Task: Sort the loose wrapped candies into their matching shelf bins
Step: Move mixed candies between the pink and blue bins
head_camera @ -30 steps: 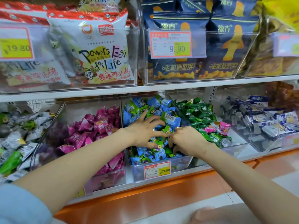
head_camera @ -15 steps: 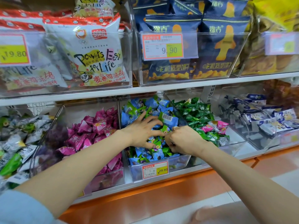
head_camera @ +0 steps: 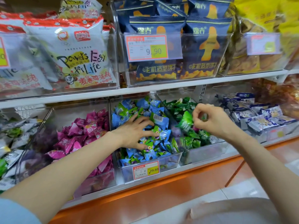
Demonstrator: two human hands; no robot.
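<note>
One green candy (head_camera: 186, 122) pinched in right hand (head_camera: 210, 122), apparently over green bin (head_camera: 202, 152); drop next. Left hand (head_camera: 135, 131) splayed, empty.

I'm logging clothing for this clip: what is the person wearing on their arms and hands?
Both hands, left hand and right hand, are bare, with no gloves or visible rings. The forearms are uncovered; a light blue sleeve shows on the left upper arm.

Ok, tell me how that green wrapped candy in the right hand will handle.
The green candy is pinched in the right hand over the green bin, so it is probably very light. Its glossy wrapper looks slick and crinkly and may slip from a loose pinch. Its flat, pillow-like shape suggests it should land without rolling.
</note>
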